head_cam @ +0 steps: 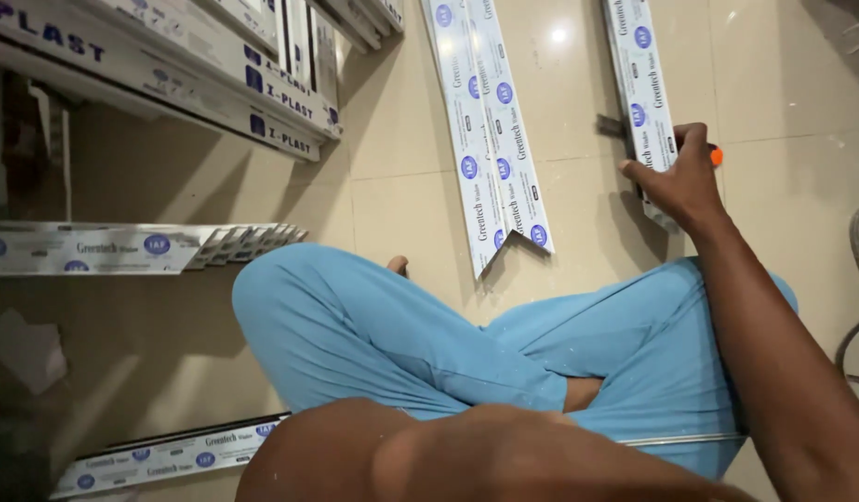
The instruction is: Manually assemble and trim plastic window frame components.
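While the right hand closes around the near end of a white plastic strip lying on the tiled floor, something orange shows at its fingers. Only the left forearm is visible, so its grip cannot be told. Crossed legs in blue trousers sit just below, two more strips lie nearby.

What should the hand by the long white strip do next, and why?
Probably slide the right hand a little further onto the white strip and press it flat. The hand sits only at the strip's near end, holding a tool with an orange tip, and the strip lies loose on the tiled floor, so it might shift.
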